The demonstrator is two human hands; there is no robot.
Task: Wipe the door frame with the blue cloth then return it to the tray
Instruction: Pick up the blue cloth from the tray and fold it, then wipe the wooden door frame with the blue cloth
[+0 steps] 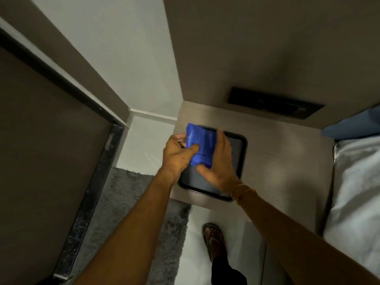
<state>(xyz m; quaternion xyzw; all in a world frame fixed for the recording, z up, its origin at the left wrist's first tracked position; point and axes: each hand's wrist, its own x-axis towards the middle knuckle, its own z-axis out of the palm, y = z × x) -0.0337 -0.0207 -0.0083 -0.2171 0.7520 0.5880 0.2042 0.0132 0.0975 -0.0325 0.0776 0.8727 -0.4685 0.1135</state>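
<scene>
The folded blue cloth (200, 146) is held over the far left corner of the tray (239, 153), both hands clamped on it: left hand (177, 154) gripping its left edge, right hand (218, 161) its right. The dark, square, round-cornered tray sits on a wood-grain worktop (277, 161).

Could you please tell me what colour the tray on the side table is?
The tray is dark grey to black, with a raised rim; it shows best in the head view.
</scene>
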